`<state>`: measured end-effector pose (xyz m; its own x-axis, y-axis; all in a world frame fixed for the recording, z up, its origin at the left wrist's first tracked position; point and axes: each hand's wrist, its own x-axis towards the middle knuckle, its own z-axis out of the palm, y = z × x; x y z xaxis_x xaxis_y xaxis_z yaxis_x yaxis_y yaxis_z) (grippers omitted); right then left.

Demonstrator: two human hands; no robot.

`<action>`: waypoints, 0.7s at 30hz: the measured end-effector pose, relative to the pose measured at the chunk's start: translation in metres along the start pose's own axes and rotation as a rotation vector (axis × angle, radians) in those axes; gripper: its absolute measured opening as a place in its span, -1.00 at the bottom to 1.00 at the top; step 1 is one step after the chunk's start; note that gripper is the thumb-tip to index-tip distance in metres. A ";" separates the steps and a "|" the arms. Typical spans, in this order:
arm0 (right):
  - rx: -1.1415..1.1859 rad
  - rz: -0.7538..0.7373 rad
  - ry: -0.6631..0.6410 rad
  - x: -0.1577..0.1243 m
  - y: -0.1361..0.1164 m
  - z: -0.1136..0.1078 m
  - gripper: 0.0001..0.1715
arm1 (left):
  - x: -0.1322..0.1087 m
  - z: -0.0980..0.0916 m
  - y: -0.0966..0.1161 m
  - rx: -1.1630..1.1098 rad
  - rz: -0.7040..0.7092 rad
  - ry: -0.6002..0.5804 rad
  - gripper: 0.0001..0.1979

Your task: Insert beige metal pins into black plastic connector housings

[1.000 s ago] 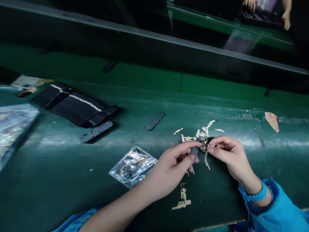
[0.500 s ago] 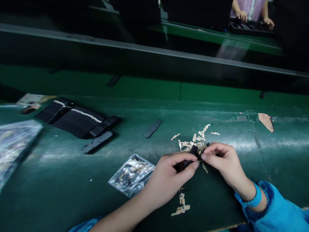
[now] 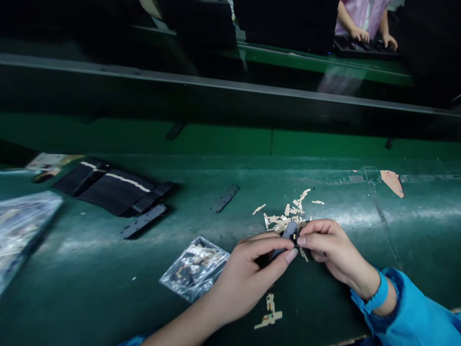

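My left hand grips a narrow dark grey plastic plate between thumb and fingers, tilted above the bench. At the plate's near right end, the thumb and forefinger of my right hand are pinched together. A small gold-coloured spot shows there; what the right fingers hold is too small to make out. Just behind the hands lies a loose heap of thin cream-coloured strips. Nearer to me, below the left hand, lies a cream flexible circuit piece with orange patches.
Left of my hands lies a clear plastic bag of small parts. Similar dark plates lie farther left, by a black ribbed stack. A larger bag sits at the left edge. Across a rail, a person's hands work over a black tray.
The plate in my left hand has turned so its grey flat face shows more. Both hands stay close together at its end. The whole view has shifted slightly.
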<state>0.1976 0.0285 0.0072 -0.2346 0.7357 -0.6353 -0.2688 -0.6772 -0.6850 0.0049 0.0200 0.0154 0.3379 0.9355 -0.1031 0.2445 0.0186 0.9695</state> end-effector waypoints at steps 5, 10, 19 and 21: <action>0.044 0.013 -0.057 0.000 -0.002 -0.001 -0.81 | 0.002 0.000 -0.003 0.008 -0.021 0.009 -0.85; 0.077 0.030 -0.071 0.001 -0.004 -0.001 -0.82 | 0.002 -0.001 -0.006 0.008 -0.037 0.037 -0.88; 0.119 0.057 -0.142 0.000 -0.006 -0.003 -0.85 | 0.000 -0.006 -0.006 0.116 0.086 0.069 -0.83; 0.122 0.045 -0.140 0.001 -0.005 -0.003 -0.85 | 0.000 -0.006 -0.008 0.124 0.067 0.093 -0.84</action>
<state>0.2017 0.0323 0.0092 -0.3743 0.7044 -0.6031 -0.3639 -0.7098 -0.6031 -0.0026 0.0222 0.0095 0.2730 0.9619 -0.0124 0.3360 -0.0833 0.9382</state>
